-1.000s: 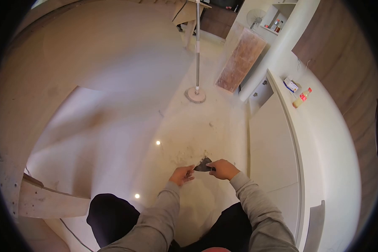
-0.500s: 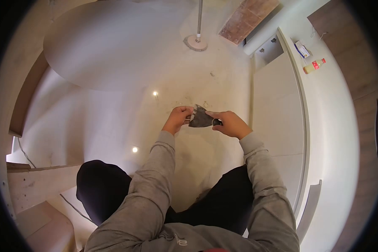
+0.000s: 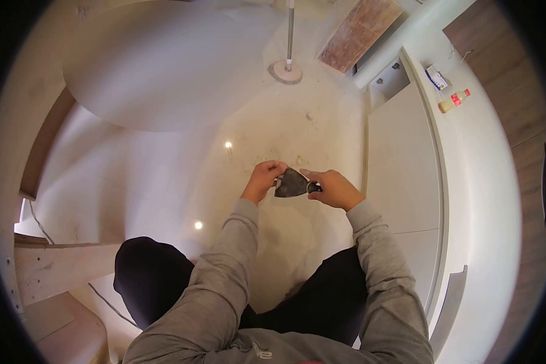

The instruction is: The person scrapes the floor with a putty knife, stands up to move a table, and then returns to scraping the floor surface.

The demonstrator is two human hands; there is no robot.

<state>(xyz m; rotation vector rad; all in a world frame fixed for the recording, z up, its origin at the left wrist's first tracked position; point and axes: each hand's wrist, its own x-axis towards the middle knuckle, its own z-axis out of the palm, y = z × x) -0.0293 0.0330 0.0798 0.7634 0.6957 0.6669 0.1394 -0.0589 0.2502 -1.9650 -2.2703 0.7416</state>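
Observation:
My right hand is closed around the dark handle of a putty knife, its forefinger reaching toward the blade. The wide grey blade points left and looks smeared. At its left edge my left hand pinches the upper corner, fingers bent. A little whitish matter shows by those fingertips, too small to make out. Below both hands lies the pale, glossy floor, with crumbs and smudges just beyond the blade.
A round-headed mop stands ahead, near a reddish-brown panel. To the right runs a white cabinet; a bottle and small box lie beyond it. A wooden beam and cable are at left.
The left fingers have shifted up along the blade's edge to its corner. The whitish residue along that edge is less visible. Both hands and the putty knife sit slightly lower in view.

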